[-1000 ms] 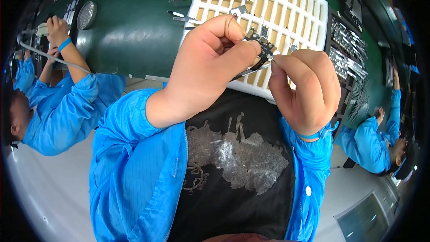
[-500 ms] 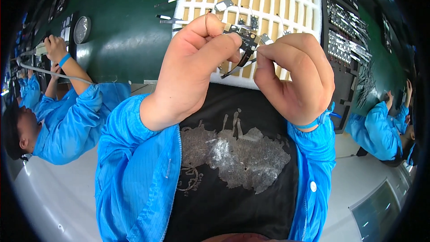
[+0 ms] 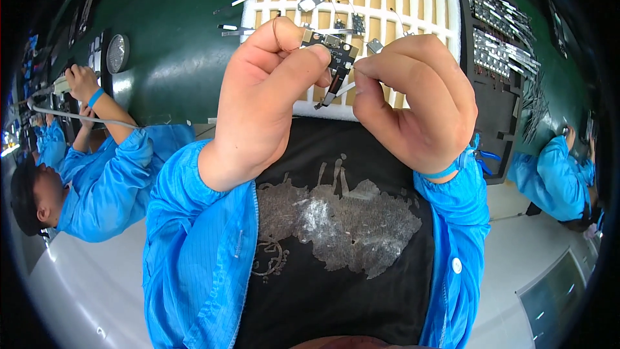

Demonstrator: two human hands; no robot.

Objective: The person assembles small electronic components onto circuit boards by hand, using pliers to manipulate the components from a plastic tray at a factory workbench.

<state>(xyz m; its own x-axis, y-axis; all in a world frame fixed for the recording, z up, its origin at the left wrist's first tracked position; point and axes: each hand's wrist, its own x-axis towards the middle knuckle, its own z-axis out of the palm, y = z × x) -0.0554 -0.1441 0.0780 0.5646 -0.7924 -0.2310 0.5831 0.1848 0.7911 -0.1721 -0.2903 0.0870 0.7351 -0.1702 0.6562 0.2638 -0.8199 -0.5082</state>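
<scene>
Between the thumb and fingers of my left hand [image 3: 261, 90] is a small black circuit board [image 3: 342, 53], held over the near part of a white foam tray [image 3: 452, 22]. A short black flat cable [image 3: 333, 88] hangs from the board's lower side. One thin wire [image 3: 275, 31] loops over my left index finger. At the board's right edge, my right hand [image 3: 423, 94] is closed in a pinch; whatever lies between its fingertips is too small to make out. Small boards with wires, such as a grey module [image 3: 311, 2], lie on the tray's dividers.
Black trays with rows of boards and cables [image 3: 494, 52] stand to the right, beside a blue-handled tool [image 3: 489, 155]. On the green table at left is a round metallic dish [image 3: 117, 53]. A co-worker in a blue sleeve [image 3: 97, 178] works at left, another [image 3: 555, 178] at right.
Both hands have shifted slightly left with the circuit board. The board has turned, showing more of its face, and its flat cable points more steeply down.
</scene>
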